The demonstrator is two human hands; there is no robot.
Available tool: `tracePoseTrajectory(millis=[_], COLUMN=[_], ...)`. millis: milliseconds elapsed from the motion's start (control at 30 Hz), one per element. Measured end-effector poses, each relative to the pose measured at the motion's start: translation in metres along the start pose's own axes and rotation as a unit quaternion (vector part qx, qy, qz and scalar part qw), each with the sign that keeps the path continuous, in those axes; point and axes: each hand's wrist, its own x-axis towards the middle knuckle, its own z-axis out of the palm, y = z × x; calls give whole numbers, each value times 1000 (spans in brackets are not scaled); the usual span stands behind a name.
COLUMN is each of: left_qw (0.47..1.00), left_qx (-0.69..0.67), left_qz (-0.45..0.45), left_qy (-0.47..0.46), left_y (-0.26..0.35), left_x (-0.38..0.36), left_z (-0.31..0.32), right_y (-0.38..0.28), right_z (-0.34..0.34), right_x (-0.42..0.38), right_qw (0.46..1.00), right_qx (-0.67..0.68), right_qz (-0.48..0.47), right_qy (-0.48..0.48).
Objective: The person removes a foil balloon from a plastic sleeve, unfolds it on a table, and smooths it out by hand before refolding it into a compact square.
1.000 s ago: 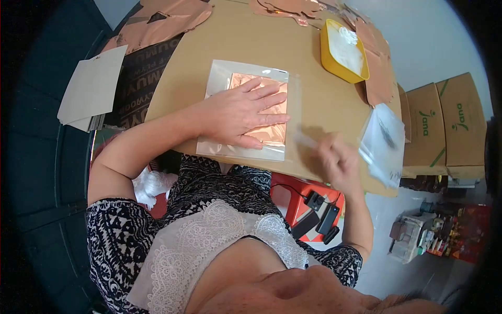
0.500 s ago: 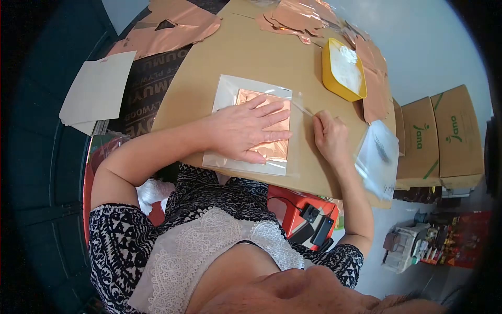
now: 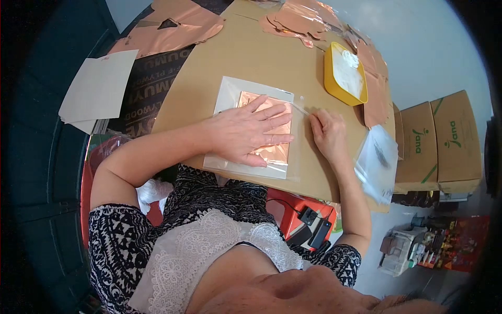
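Note:
My left hand [image 3: 243, 131] lies flat with fingers spread on a square copper-coloured foil sheet [image 3: 282, 150]. Under the foil is a white card [image 3: 228, 90], and clear plastic like a sleeve [image 3: 294, 170] extends past the card's right edge. To the right, my right hand [image 3: 329, 133] is closed, thumb and fingers pinched on a thin clear strip [image 3: 300, 108] that runs toward the upper right corner of the plastic. The strip's end inside the fist is hidden.
A yellow tub [image 3: 328, 68] with white material stands at the upper right. Copper-coloured sheets [image 3: 172, 31] lie along the far edges. White cards [image 3: 102, 86] are stacked at left, plastic bags [image 3: 377, 165] at right. Cardboard boxes [image 3: 455, 152] stand beyond the brown board [image 3: 209, 63].
My right hand has shifted slightly left, closer to the plastic's edge, still pinching the strip. My left hand stays flat on the foil. The whole view has moved a little.

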Motion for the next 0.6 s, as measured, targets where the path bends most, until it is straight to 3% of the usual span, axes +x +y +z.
tracePoseTrajectory(millis=[400, 600], left_qw=[1000, 1000], left_qx=[-5, -2], left_qz=[-4, -7], left_qy=[-11, -15], left_y=[1, 1], left_x=[1, 2], left_z=[-2, -4], right_y=[-7, -17], right_z=[27, 25], right_x=[35, 36], right_qw=[998, 995], right_qx=[48, 103], right_qz=[-40, -3], right_qy=[10, 2])
